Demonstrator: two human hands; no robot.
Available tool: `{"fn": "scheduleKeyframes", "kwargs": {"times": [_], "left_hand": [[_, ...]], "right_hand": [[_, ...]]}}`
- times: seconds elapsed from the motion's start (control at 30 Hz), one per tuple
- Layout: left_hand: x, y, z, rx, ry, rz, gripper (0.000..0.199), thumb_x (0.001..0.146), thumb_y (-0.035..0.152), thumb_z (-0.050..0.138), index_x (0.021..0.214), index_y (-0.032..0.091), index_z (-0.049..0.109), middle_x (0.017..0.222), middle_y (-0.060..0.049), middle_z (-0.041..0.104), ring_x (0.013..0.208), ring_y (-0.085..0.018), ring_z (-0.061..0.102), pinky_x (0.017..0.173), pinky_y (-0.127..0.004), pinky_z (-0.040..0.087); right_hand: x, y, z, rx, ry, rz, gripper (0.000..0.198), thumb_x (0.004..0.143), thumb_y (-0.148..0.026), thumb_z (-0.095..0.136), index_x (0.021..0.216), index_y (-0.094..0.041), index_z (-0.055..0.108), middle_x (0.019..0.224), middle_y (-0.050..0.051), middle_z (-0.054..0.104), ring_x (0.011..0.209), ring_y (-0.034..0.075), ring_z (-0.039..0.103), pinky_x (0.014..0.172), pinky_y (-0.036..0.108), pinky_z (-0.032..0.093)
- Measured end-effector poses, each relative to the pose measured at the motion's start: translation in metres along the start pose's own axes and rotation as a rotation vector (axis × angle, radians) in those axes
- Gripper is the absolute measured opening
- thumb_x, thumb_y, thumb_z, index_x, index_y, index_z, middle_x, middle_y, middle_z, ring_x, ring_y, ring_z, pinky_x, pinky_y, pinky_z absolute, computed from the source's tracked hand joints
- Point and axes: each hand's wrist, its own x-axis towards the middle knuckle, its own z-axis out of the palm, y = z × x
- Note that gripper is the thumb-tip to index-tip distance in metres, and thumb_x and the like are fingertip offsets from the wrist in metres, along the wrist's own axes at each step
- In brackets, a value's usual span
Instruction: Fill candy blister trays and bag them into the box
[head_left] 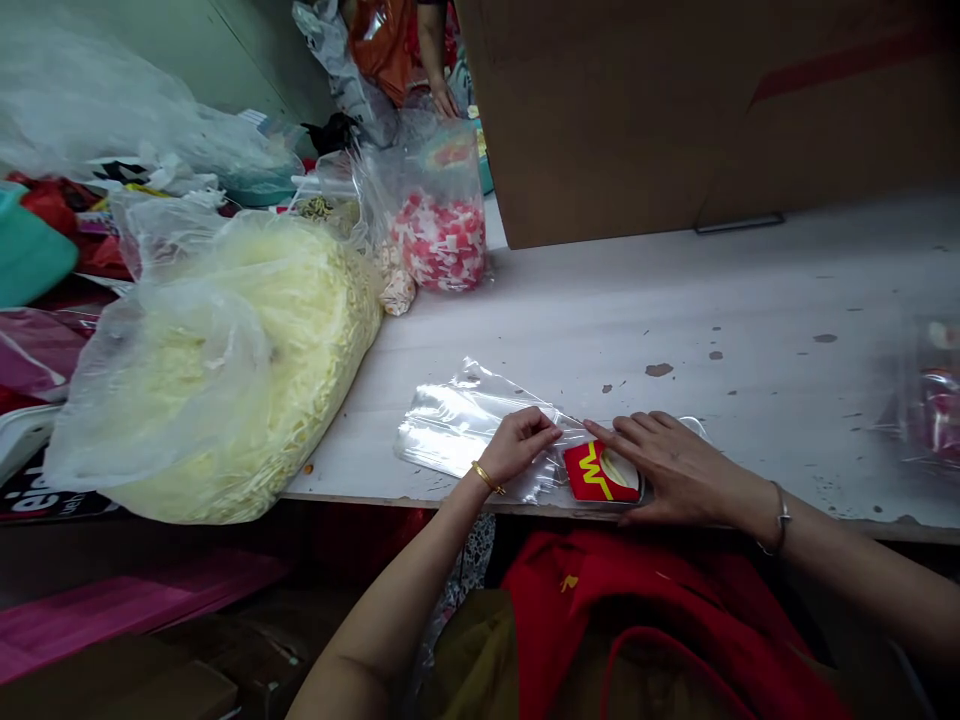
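My left hand (pixel 521 445) has its fingertips pinched on the edge of a clear plastic bag, close to the table's front edge. Beside it, a red pouch-like item (pixel 591 472) with a yellow zigzag and a pale rounded part lies flat, apparently inside or under clear plastic. My right hand (pixel 671 462) rests over the right side of this red item, fingers stretched out and the thumb toward the table edge. More clear plastic bags (pixel 446 425) lie flat to the left, partly behind my left hand.
A large bag of pale yellow pieces (pixel 300 350) slumps at the left. Behind it stands a bag of pink and white pieces (pixel 442 240). A cardboard box (pixel 637 130) borders the back of the table (pixel 525 320). Another person's hand (pixel 444 98) shows at the far end.
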Motion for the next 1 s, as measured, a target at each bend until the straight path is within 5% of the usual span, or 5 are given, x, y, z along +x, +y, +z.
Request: {"fn": "scheduleKeyframes", "kwargs": {"times": [0.2,0.4,0.63,0.77,1.0], "left_hand": [[0.001,0.024,0.001,0.394,-0.099,0.235,0.02,0.087,0.036,0.053,0.093,0.02,0.063,0.09,-0.005,0.06,0.086,-0.017,0.054,0.08,-0.032,0.043],[-0.018,0.038,0.024,0.82,0.001,0.175,0.051,0.072,0.022,0.06,0.121,0.022,0.05,0.117,-0.009,0.055,0.104,-0.026,0.051,0.089,-0.039,0.04],[-0.029,0.021,0.023,0.959,0.295,0.066,0.021,0.081,0.02,0.051,0.1,0.019,0.057,0.101,-0.01,0.061,0.098,-0.027,0.053,0.084,-0.041,0.036],[-0.038,0.01,0.019,0.992,0.211,-0.027,0.018,0.087,0.027,0.047,0.072,0.02,0.054,0.075,-0.007,0.062,0.082,-0.024,0.056,0.077,-0.041,0.032],[-0.045,0.016,0.032,0.942,0.148,0.009,0.015,0.084,0.02,0.049,0.07,0.019,0.054,0.077,-0.006,0.065,0.08,-0.023,0.057,0.075,-0.04,0.031]], "right_hand": [[0.008,-0.005,0.006,-0.047,-0.025,0.025,0.112,0.062,-0.069,0.068,0.151,-0.023,0.018,0.107,0.013,0.055,0.095,0.032,0.051,0.081,0.042,0.038],[0.011,-0.012,0.01,-0.055,-0.006,0.09,0.107,0.062,-0.071,0.066,0.148,-0.021,0.027,0.108,0.015,0.055,0.097,0.032,0.049,0.081,0.042,0.038],[0.012,-0.013,0.012,-0.055,0.001,0.2,0.105,0.065,-0.081,0.054,0.148,-0.022,0.027,0.109,0.016,0.055,0.098,0.034,0.051,0.08,0.044,0.039],[0.016,-0.014,0.015,-0.087,0.016,0.265,0.108,0.065,-0.087,0.045,0.149,-0.022,0.026,0.11,0.018,0.056,0.098,0.035,0.051,0.077,0.044,0.04],[0.022,-0.022,0.011,-0.121,-0.022,0.37,0.102,0.068,-0.087,0.038,0.148,-0.024,0.027,0.111,0.019,0.056,0.097,0.037,0.052,0.073,0.044,0.04]]}}
